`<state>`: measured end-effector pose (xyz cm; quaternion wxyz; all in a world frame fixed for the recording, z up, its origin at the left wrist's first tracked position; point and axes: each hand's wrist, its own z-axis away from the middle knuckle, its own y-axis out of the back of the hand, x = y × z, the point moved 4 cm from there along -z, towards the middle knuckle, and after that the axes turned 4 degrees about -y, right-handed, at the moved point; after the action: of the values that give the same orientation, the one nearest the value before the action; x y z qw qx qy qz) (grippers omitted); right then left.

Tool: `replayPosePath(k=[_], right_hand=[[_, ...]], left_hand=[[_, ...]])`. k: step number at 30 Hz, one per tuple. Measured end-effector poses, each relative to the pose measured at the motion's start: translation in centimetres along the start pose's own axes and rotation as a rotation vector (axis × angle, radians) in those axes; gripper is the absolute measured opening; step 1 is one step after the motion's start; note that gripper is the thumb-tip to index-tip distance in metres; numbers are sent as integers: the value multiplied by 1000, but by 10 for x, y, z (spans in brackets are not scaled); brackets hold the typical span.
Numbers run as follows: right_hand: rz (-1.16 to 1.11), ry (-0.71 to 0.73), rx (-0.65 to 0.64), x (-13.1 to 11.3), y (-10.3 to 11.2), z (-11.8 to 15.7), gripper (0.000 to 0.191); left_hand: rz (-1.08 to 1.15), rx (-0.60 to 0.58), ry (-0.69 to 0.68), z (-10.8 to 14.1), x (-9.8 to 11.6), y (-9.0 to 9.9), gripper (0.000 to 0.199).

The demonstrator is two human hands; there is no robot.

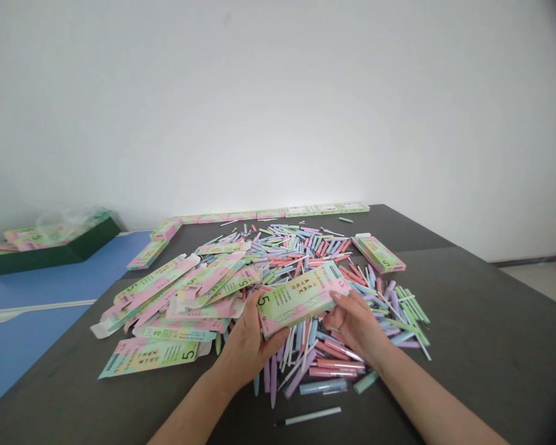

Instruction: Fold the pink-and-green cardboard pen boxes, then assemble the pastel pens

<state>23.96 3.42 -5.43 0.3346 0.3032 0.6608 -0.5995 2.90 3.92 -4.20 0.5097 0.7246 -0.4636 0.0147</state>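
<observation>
Basically, left hand (pixel 250 346) closed round the near left end of a printed pink-and-green box (pixel 301 298), thumb along its lower edge, fingers at its left end. Right hand (pixel 356 321) pinches the box's right end between thumb and fingers. Box is held tilted above the pen pile, printed face up, number 5 at its left end. Under and around both hands: big loose pile of pens and pen parts (pixel 336 363) in pink, purple, blue and green, thin white sticks mixed in. Toward the person, one white stick with a dark tip (pixel 308 416) lies apart from the pile on the dark table (pixel 472 334). Left of the left hand, a heap of flat-looking cartons (pixel 185 300), overlapping, some with flaps open, same pastel print. Right of the pile, another box (pixel 379 254) lies on the table, its far-left end open. Farther out, a row of boxes (pixel 271 214) runs along the far edge by the pale wall (pixel 278 105) and bends down the left side. Far left, dark green tray (pixel 81 246) with more cartons and clear plastic in it, on a blue surface (pixel 41 346).
</observation>
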Motion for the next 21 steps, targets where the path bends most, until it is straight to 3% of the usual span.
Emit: replayPosePath(k=[8, 12, 16, 21], right_hand=[[40, -68, 51, 25, -11, 2, 28], [93, -108, 86, 36, -18, 6, 34], [223, -137, 88, 41, -20, 6, 35], [242, -103, 321, 43, -17, 5, 44]], left_hand=[[-316, 50, -55, 5, -5, -21, 68], [-470, 125, -159, 5, 9, -30, 69], [-476, 146, -227, 5, 27, -33, 62], [-447, 109, -345, 6, 39, -39, 53]])
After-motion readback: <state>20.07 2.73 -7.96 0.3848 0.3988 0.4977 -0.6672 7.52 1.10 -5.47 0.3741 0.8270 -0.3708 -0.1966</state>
